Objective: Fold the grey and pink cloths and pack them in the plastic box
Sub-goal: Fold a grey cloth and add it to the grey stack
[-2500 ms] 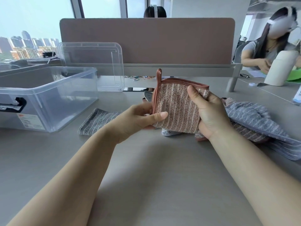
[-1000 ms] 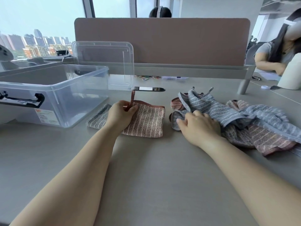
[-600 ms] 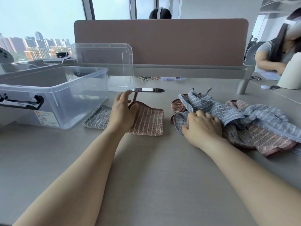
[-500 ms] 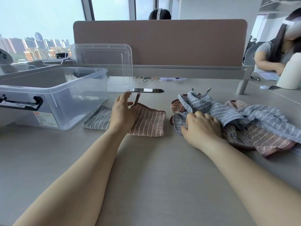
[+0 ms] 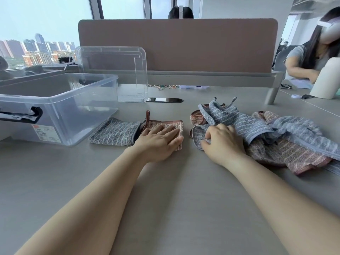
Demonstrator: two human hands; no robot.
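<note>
A folded pink striped cloth (image 5: 172, 125) lies on the table, partly overlapping a folded grey cloth (image 5: 114, 132) to its left. My left hand (image 5: 158, 142) lies flat on the pink cloth, fingers spread, pressing it down. To the right sits a loose pile of grey and pink cloths (image 5: 276, 137). My right hand (image 5: 222, 142) rests on the pile's near left edge, fingers curled around a grey cloth (image 5: 197, 133). The clear plastic box (image 5: 60, 105) stands open at the left with nothing in it.
The box's clear lid (image 5: 114, 74) leans upright against the desk divider (image 5: 176, 45). A dark phone (image 5: 164, 100) lies flat behind the folded cloths. A white bottle (image 5: 327, 78) and another person are at the far right.
My left hand has let go of the pink cloth's loop and come down flat on the folded cloth. My right hand has curled tighter on the grey cloth at the pile's edge.
</note>
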